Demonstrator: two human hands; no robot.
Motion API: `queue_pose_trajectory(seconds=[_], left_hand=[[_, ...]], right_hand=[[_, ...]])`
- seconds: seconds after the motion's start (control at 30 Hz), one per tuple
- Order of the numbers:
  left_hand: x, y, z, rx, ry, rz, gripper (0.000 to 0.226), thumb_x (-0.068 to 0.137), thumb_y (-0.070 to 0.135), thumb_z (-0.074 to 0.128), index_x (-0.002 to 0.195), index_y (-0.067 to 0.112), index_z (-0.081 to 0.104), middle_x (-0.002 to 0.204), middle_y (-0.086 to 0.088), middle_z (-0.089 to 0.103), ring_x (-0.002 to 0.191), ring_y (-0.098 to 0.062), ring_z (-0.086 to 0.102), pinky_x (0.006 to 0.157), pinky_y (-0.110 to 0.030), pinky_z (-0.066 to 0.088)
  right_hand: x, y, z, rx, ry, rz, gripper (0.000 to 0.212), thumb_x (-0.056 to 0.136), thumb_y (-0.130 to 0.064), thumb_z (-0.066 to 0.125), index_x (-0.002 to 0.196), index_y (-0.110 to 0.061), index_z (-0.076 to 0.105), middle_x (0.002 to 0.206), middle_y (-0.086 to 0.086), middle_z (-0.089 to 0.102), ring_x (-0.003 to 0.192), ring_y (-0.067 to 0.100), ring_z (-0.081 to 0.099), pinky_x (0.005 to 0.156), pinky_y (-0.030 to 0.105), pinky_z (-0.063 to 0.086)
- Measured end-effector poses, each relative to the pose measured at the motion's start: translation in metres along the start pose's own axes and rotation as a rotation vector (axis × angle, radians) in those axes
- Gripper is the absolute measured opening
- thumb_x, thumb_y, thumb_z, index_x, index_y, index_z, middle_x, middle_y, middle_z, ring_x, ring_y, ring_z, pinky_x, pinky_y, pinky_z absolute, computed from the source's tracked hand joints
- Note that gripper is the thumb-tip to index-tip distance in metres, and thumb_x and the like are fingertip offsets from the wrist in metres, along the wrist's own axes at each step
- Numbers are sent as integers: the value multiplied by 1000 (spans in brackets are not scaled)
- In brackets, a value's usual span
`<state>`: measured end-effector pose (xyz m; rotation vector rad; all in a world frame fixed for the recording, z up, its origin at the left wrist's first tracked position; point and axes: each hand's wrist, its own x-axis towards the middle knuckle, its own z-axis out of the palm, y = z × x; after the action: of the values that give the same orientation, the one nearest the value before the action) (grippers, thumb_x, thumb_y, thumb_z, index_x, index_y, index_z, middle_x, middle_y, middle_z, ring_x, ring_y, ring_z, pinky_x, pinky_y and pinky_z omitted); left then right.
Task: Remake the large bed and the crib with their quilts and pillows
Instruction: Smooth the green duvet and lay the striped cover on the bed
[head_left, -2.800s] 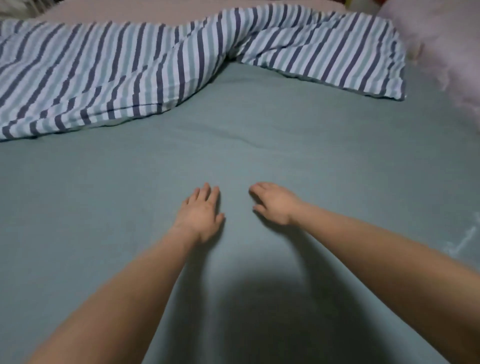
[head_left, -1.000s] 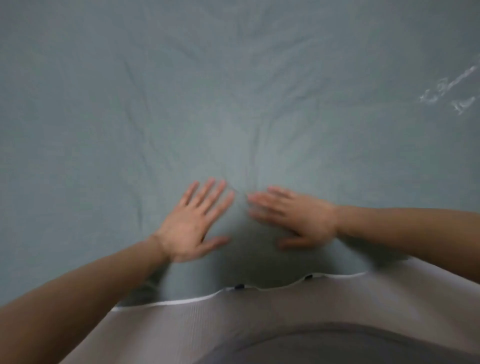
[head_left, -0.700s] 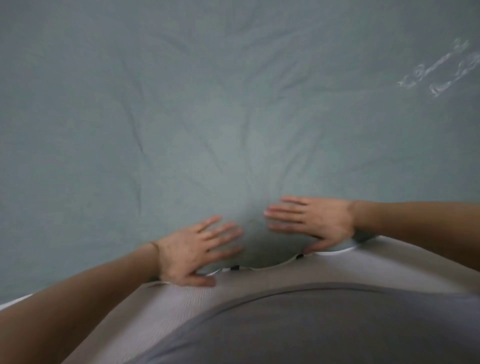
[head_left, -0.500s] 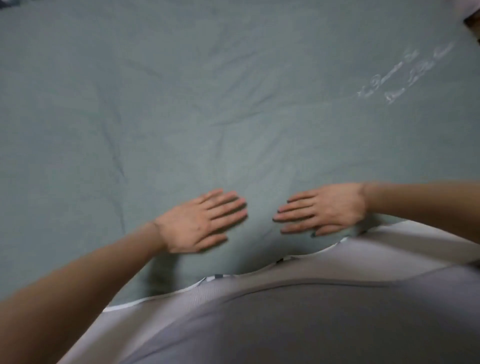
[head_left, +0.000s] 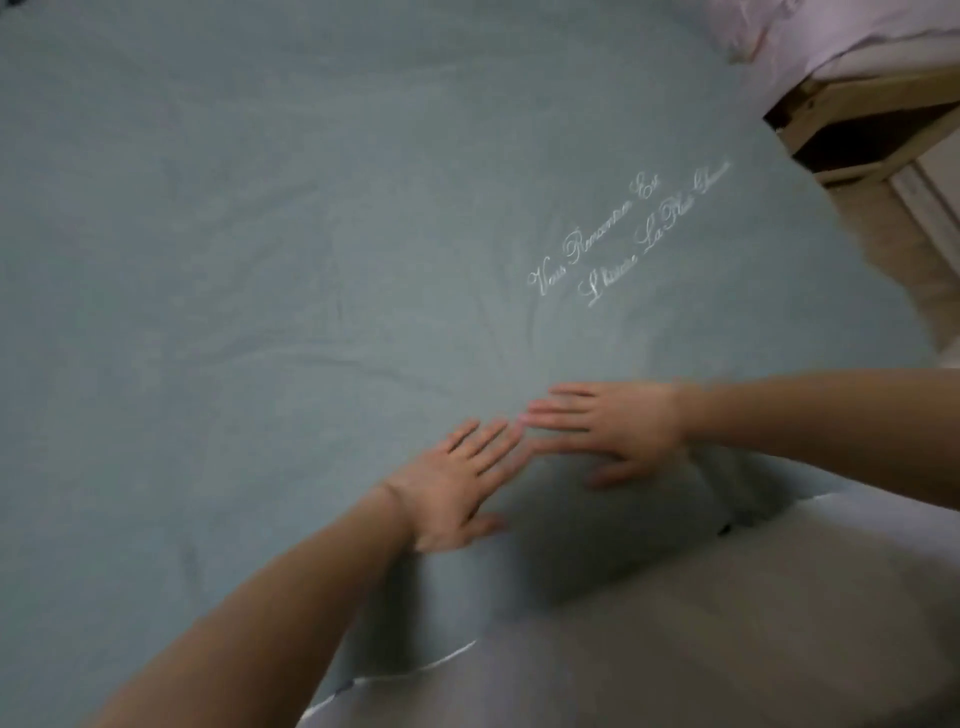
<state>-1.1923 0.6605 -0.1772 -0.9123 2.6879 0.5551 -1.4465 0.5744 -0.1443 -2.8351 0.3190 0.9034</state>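
A grey-green bed sheet (head_left: 260, 260) covers the large bed and fills most of the view, lightly creased. White embroidered script (head_left: 623, 239) runs across it at the right. My left hand (head_left: 457, 488) lies flat on the sheet with fingers straight and spread. My right hand (head_left: 618, 431) presses flat beside it, fingertips nearly meeting those of the left. Both sit close to the near edge of the sheet, where its white-piped hem (head_left: 415, 670) shows. The striped quilt is out of view.
A pale pink pillow or cover (head_left: 810, 26) lies at the top right corner. Beside it is a wooden frame (head_left: 872, 119) with a dark gap. My light grey clothing (head_left: 727, 623) fills the lower right.
The view swung right, bringing the embroidered script, pink cover and wooden frame into sight. Both hands slid right along the sheet near its edge, staying flat.
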Motion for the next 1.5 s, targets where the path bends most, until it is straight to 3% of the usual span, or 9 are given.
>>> queue_pose_trajectory(seconds=[0.13,0.23,0.33,0.57,0.93,1.1,1.23,1.37,1.5], left_hand=[[11,33,-61,-64,-482,48,68,89,42,47,145,5,35,151,-20,32,139,-29,33,112,-35,30],[36,49,-148,-48,-500,-105,36,90,32,53,109,3,64,115,-17,65,105,-34,62,81,-32,48],[61,60,-212,-13,-380,-205,33,94,32,49,109,7,62,116,-14,63,105,-34,60,81,-34,48],[133,105,-344,6,-224,-175,45,97,40,44,138,22,46,134,1,54,125,-23,50,102,-33,41],[288,265,-476,152,-107,-147,43,98,36,45,137,17,47,139,-4,49,126,-25,48,103,-38,41],[431,314,-478,69,-217,-166,31,92,40,53,108,16,63,104,-2,63,96,-25,63,86,-35,52],[496,372,-509,-94,-215,-239,31,98,31,47,114,7,61,109,-9,61,102,-26,60,95,-38,49],[537,376,-532,-64,-204,-260,34,100,33,43,116,8,59,112,-7,60,100,-20,58,91,-32,46],[569,340,-542,-53,-214,-323,36,98,34,47,121,9,58,121,-7,59,107,-22,57,97,-34,46]], right_hand=[[-85,8,13,37,-211,-164,67,71,-53,51,125,-14,60,131,-1,58,114,19,60,103,33,37],[-149,16,-31,115,-207,120,31,67,-31,67,77,-2,74,92,-5,69,58,2,57,81,3,41],[-198,30,-53,211,-301,451,29,91,-22,48,111,-8,64,116,13,65,104,28,64,90,32,47],[-346,46,-119,634,132,1075,38,98,-30,45,131,-12,52,123,13,61,114,28,55,89,28,41],[-529,56,-68,847,515,1209,30,95,-35,50,109,-14,66,99,2,65,93,22,61,76,30,45],[-616,86,25,922,320,1257,25,95,-32,47,90,-14,63,93,7,63,86,25,58,72,31,43],[-676,115,75,997,212,1226,38,93,-31,50,59,-16,42,65,3,47,67,24,48,61,31,35],[-700,170,76,995,230,1179,35,92,-27,50,59,-17,45,63,3,45,67,23,47,62,31,36],[-698,243,62,810,329,1100,22,96,-29,47,90,-16,62,87,5,64,76,21,58,66,30,46]])
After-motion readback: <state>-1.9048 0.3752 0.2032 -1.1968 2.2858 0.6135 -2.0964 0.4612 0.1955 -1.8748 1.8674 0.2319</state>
